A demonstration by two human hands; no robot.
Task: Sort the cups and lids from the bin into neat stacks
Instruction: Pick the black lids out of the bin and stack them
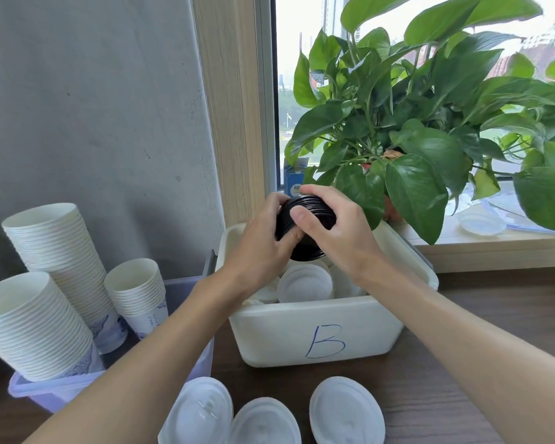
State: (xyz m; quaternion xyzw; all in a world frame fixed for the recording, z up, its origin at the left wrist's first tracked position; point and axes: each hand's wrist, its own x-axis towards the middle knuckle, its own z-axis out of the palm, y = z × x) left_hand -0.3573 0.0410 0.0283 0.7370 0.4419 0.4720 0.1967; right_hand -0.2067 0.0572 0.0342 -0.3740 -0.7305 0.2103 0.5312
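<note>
Nearest me, three stacks of white lids (265,421) stand on the wooden tabletop (462,363), already sorted. To the left, nested paper cups (36,325) lean in a clear bin (42,394). Beyond the lids sits the white bin marked B (318,334), with loose white lids (305,285) left inside; I judge the sorting well advanced but unfinished. Above that bin, my left hand (263,241) and right hand (330,232) both close around a stack of black lids (305,222), pressing it together from either side. Farthest back, a potted plant (414,129) stands on the windowsill (494,248).
</note>
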